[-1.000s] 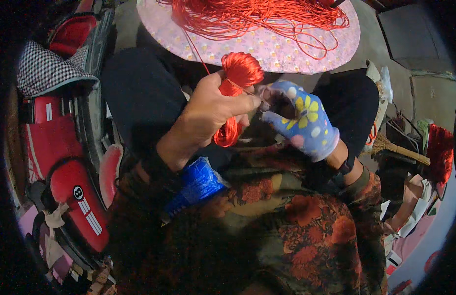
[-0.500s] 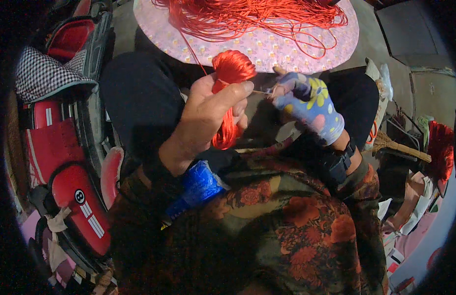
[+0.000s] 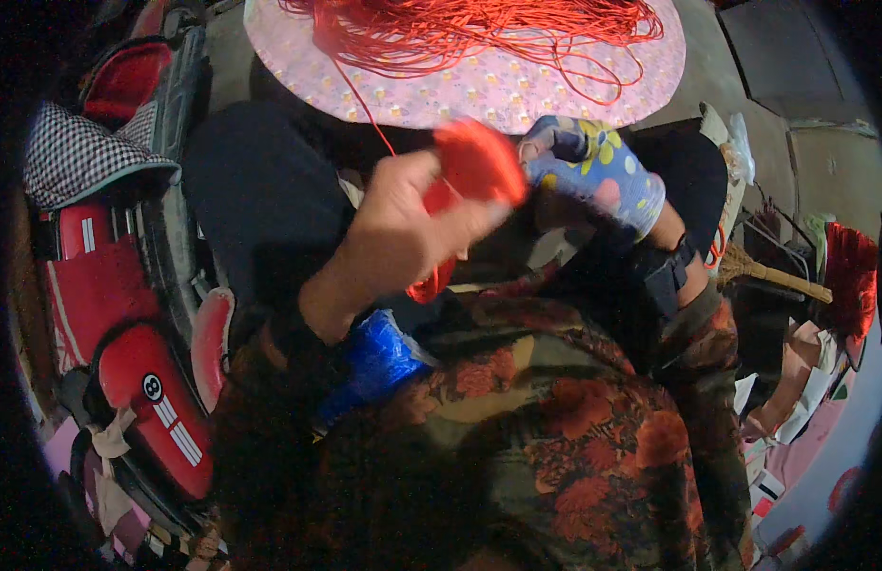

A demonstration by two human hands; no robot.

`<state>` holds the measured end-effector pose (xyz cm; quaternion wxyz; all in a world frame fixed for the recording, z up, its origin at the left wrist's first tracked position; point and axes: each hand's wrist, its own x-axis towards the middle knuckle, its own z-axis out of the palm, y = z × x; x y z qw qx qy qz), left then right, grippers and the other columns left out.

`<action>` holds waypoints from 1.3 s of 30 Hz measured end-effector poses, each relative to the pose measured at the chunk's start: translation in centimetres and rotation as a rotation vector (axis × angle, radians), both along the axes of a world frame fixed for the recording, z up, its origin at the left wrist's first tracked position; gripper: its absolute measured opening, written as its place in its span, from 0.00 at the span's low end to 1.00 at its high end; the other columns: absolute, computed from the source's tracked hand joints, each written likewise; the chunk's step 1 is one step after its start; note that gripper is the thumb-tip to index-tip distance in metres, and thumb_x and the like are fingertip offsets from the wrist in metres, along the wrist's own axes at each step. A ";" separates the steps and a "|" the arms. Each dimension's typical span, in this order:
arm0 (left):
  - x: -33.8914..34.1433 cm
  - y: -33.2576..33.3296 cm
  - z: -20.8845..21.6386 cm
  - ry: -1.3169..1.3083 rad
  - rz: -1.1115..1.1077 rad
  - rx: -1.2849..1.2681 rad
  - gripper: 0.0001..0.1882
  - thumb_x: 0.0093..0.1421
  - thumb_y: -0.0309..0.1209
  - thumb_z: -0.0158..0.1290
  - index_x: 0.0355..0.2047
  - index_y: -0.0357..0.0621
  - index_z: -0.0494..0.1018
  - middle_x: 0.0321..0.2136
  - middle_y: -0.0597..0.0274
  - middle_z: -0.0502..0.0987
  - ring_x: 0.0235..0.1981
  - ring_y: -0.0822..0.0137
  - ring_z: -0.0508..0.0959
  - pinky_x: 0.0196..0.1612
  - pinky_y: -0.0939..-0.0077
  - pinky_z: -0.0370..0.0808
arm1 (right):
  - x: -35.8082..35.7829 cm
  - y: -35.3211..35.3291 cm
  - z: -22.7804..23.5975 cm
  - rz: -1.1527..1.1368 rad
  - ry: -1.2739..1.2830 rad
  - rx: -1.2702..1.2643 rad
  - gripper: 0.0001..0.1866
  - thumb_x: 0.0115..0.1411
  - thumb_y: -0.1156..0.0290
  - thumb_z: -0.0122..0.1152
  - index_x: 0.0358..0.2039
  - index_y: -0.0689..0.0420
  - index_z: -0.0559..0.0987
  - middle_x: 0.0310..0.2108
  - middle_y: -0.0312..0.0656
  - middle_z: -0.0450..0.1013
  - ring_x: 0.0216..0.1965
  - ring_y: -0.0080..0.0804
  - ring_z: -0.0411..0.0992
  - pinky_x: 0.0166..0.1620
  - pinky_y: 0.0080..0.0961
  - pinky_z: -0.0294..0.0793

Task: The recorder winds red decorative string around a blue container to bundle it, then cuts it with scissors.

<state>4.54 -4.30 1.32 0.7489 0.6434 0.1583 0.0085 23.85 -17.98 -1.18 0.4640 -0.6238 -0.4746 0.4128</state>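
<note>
My bare left hand (image 3: 403,224) is wrapped around the waist of a hank of red cord (image 3: 479,164). The hank's looped top is smeared by motion, and its lower loops show beneath my palm. From the hank a single red strand runs up to a big loose pile of red cord (image 3: 479,33) on the round pink table (image 3: 441,100). My right hand (image 3: 598,171), in a blue glove patterned with flowers and dots, is curled just right of the hank's top. What its fingertips pinch, if anything, is hidden.
A blue plastic-wrapped roll (image 3: 384,352) lies by my left forearm. Left of my knees are red-and-black padded seats (image 3: 156,409) and a checked cushion (image 3: 94,157). At the right are a straw broom (image 3: 774,271) and a shiny red bundle (image 3: 852,281).
The hank has tilted to the right and its top now reaches my gloved right hand. The thin thread stretched between both hands before is no longer visible there.
</note>
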 end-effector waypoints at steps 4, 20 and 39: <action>0.0 0.1 -1.1 -0.145 -0.288 0.566 0.14 0.57 0.32 0.58 0.41 0.37 0.73 0.27 0.55 0.77 0.27 0.66 0.77 0.32 0.72 0.73 | 0.9 0.2 2.5 0.145 -0.245 -0.092 0.08 0.57 0.66 0.61 0.31 0.57 0.79 0.28 0.38 0.78 0.31 0.28 0.76 0.38 0.25 0.75; 0.6 0.4 -0.2 0.039 0.038 -0.352 0.16 0.62 0.34 0.55 0.43 0.33 0.72 0.29 0.69 0.75 0.29 0.79 0.72 0.32 0.82 0.70 | -4.4 -1.4 3.2 -0.139 -0.747 0.181 0.38 0.52 0.66 0.66 0.62 0.58 0.62 0.56 0.52 0.66 0.54 0.53 0.67 0.54 0.40 0.68; 0.6 -0.3 -1.3 0.091 -0.204 0.084 0.41 0.57 0.25 0.59 0.65 0.40 0.48 0.39 0.48 0.78 0.38 0.69 0.78 0.41 0.74 0.75 | 0.6 -1.4 -2.7 0.027 -0.307 0.350 0.19 0.66 0.67 0.52 0.54 0.62 0.70 0.51 0.44 0.71 0.52 0.32 0.70 0.53 0.27 0.71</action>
